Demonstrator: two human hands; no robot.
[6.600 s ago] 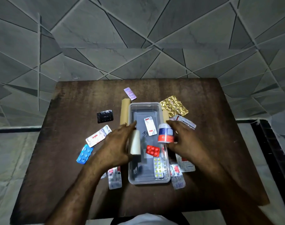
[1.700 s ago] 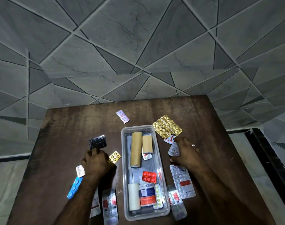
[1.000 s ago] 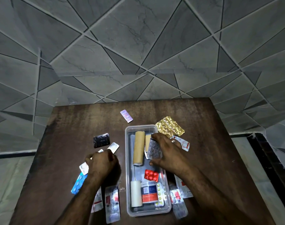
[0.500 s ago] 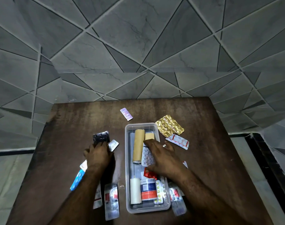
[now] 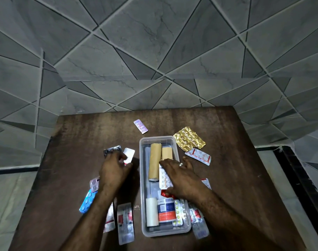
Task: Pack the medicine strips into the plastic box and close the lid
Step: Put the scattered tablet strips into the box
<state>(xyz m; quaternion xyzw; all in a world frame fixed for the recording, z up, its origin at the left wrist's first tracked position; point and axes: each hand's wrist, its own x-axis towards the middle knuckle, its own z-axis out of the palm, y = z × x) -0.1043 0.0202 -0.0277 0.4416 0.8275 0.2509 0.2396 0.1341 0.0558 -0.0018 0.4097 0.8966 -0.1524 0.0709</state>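
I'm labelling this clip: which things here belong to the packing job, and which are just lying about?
Job: plastic box, gold strip, blue strip, silver strip under the right hand.
Lying about: none clearly; bandage rolls and bottle already sit inside the box.

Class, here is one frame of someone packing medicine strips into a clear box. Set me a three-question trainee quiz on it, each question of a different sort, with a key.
1. True or false: the gold foil strip lies inside the plastic box.
2. Which hand is over the box? A) left hand B) right hand C) neither
3. Fill in: the blue strip lies on the table to the person's ____ of the box.

Key
1. False; it lies on the table beyond the box's far right corner.
2. B; it presses a silver strip down beside the long tan roll.
3. left
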